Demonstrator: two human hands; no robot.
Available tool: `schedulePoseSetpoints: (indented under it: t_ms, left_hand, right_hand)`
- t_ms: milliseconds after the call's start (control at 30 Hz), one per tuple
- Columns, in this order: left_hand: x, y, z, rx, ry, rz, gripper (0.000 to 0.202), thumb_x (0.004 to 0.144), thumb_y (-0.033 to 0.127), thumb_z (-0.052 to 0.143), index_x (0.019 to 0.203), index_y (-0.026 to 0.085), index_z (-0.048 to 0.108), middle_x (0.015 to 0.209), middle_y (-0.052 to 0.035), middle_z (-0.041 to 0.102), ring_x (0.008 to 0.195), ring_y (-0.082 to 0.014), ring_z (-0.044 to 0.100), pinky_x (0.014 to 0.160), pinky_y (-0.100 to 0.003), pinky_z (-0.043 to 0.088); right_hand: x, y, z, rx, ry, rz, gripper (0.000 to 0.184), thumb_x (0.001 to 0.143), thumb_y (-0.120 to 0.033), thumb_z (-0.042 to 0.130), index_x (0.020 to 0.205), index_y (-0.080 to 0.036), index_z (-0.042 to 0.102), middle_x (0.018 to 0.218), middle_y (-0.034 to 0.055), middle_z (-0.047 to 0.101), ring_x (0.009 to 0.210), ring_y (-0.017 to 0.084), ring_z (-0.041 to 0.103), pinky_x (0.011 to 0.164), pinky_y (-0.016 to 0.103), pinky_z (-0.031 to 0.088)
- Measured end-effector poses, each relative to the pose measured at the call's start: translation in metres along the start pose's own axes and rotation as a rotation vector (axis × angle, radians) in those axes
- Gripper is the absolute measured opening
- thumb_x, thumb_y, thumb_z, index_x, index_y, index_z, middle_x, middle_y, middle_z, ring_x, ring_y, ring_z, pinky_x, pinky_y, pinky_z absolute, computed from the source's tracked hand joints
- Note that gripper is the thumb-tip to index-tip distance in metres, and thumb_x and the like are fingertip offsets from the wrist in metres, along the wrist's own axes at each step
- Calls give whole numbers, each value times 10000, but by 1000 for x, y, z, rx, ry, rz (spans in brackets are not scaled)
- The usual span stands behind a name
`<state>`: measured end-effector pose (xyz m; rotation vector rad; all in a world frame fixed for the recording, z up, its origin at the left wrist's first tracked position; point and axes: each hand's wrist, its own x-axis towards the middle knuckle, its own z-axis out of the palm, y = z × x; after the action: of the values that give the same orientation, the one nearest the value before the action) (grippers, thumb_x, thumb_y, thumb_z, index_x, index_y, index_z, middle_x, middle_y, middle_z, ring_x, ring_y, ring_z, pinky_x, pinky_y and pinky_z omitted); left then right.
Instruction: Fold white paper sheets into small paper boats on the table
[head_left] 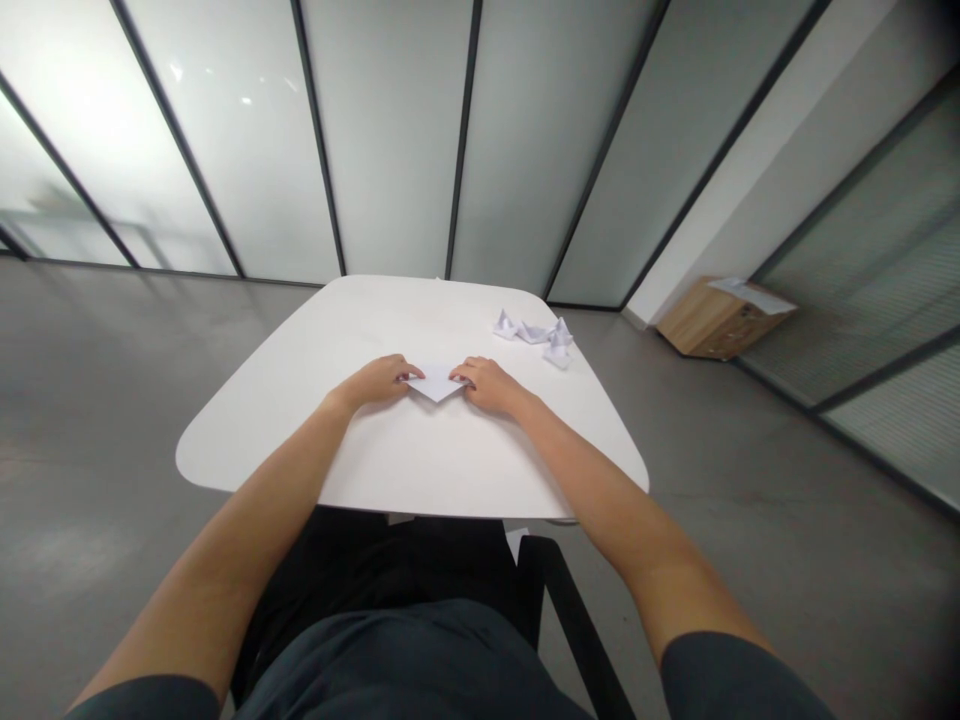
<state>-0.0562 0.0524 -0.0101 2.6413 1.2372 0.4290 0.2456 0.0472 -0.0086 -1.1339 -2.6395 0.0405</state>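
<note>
A small white paper point(436, 384), folded into a triangle with its point toward me, lies on the white table point(360, 460). My left hand point(381, 381) rests at the paper's left corner, fingers curled and pressing on it. On the opposite corner my right hand point(487, 384) presses down the same way, fingertips pinched on the paper's edge.
Several folded white paper shapes point(541, 335) sit at the table's far right. A black chair arm point(570, 620) shows below the near table edge. A wooden box point(716, 317) stands on the grey floor by the right wall. Frosted glass panels run behind the table.
</note>
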Motion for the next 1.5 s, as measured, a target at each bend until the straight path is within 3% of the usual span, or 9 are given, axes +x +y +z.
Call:
schedulePoseSetpoints:
  t_ms: [133, 400, 667, 1000, 1200, 1333, 1500]
  left_hand:
    - [3, 5, 8, 74, 14, 32, 479, 882, 182, 590, 1328, 269, 742, 1137, -90, 692, 1060, -245, 661, 999, -355, 500]
    - [7, 16, 11, 59, 24, 85, 437, 864, 152, 602, 1274, 232, 733, 1219, -95, 704, 1139, -257, 661, 1035, -359, 495]
    - [3, -2, 4, 27, 23, -100, 395, 892, 297, 623, 1252, 218, 764, 1157, -93, 729, 1036, -234, 704, 991, -335, 527]
    - [-2, -9, -6, 35, -4, -127, 365, 915, 441, 594, 1122, 224, 802, 1036, -61, 785, 944, -232, 723, 880, -313, 521]
    - [-4, -9, -10, -4, -12, -181, 397, 938, 549, 593, 1070, 230, 791, 1027, -45, 810, 915, -224, 727, 824, -299, 502]
    - [-4, -13, -5, -1, 87, -206, 465, 967, 589, 562, 1187, 235, 767, 1089, -64, 809, 972, -243, 735, 874, -310, 511]
    - [-4, -16, 0, 60, 147, -286, 441, 972, 535, 567, 1245, 238, 746, 992, -66, 799, 923, -252, 734, 860, -322, 520]
  right_hand:
    - [3, -5, 4, -16, -10, -11, 432, 888, -101, 644, 1295, -188, 761, 1211, 129, 715, 1113, 262, 637, 1015, 365, 460]
    - [9, -11, 11, 49, 25, -114, 461, 875, -32, 609, 1283, -182, 763, 1228, 126, 724, 1110, 247, 627, 1029, 374, 470]
    - [4, 2, 7, 70, 28, 13, 365, 923, -74, 600, 1228, -170, 776, 1199, 116, 734, 1123, 229, 649, 1038, 333, 473]
    - [-6, 14, -5, 119, 16, 74, 205, 977, -193, 660, 1129, -146, 788, 1100, 101, 776, 970, 199, 684, 931, 283, 483]
    - [-9, 17, -5, 192, 24, 94, 245, 1046, -319, 607, 1060, -176, 806, 1050, 81, 803, 950, 195, 708, 887, 264, 483]
    - [-9, 18, -1, 200, 81, 212, 263, 1062, -339, 583, 1177, -216, 785, 1110, 58, 819, 960, 195, 726, 898, 271, 486]
    - [-6, 13, 0, 110, 86, 302, 280, 1049, -320, 603, 1267, -226, 751, 1171, 79, 810, 1010, 214, 725, 907, 282, 477]
